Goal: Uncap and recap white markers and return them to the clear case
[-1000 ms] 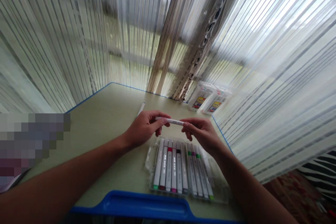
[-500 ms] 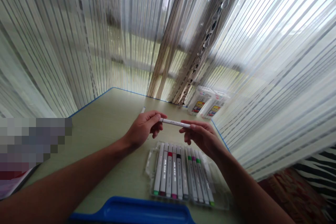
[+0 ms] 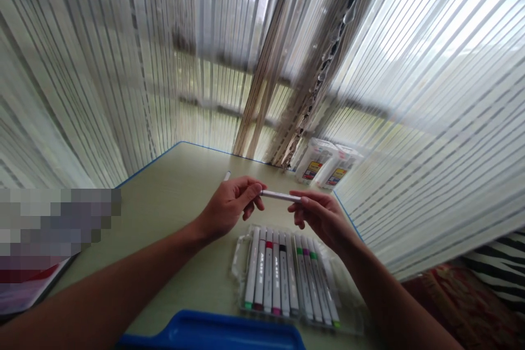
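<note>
A white marker (image 3: 280, 196) is held level above the pale green table (image 3: 172, 202). My left hand (image 3: 229, 205) pinches its left end and my right hand (image 3: 322, 216) pinches its right end. Below the hands lies a clear plastic case (image 3: 287, 276) with several white markers side by side, their caps green, red, pink, black and purple. Another white marker (image 3: 226, 175) lies on the table just beyond my left hand.
Two clear marker boxes (image 3: 328, 164) with yellow labels stand at the table's far right corner. Striped sheer curtains (image 3: 262, 54) hang close around the table. A blue tray rim (image 3: 213, 333) runs along the near edge. A blurred patch and a book edge (image 3: 28, 290) are at left.
The view has tilted slightly, so hands and case sit a little lower and further right. Both hands keep hold of the marker, with little change in grip.
</note>
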The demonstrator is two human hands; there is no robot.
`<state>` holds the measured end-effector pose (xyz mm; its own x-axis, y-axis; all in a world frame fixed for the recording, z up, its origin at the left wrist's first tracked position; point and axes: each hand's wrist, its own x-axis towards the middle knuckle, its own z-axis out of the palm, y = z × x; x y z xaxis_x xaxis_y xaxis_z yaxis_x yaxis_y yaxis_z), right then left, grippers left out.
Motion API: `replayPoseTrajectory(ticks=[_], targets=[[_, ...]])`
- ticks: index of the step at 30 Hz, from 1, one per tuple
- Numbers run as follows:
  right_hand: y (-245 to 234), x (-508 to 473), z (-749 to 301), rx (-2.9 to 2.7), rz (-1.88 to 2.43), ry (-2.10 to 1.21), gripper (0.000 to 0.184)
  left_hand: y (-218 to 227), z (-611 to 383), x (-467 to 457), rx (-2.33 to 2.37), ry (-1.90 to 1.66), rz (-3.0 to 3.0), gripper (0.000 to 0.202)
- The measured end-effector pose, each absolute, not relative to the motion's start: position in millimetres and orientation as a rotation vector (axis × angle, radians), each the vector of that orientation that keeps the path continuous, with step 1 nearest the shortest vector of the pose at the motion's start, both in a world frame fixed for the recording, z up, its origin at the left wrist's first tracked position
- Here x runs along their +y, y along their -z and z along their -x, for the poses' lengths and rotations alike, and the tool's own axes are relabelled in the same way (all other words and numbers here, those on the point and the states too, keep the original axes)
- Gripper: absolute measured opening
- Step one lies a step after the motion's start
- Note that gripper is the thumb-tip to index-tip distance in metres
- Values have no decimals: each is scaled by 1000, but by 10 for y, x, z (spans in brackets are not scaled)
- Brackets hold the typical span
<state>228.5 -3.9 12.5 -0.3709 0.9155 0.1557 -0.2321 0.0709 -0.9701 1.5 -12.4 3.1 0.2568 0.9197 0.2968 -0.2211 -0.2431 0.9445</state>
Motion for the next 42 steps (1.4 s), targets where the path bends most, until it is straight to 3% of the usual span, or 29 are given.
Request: replayPoseTrajectory(ticks=[21,42], targets=[[-112,-25,-2280,-1331,785,-1423,20,-103,12,-216,784,-1285,-1474,30],[-101,-138,-2163,-1791,1056,-1186,28,-68,-144,-344,1031,-1107,-1811,20]])
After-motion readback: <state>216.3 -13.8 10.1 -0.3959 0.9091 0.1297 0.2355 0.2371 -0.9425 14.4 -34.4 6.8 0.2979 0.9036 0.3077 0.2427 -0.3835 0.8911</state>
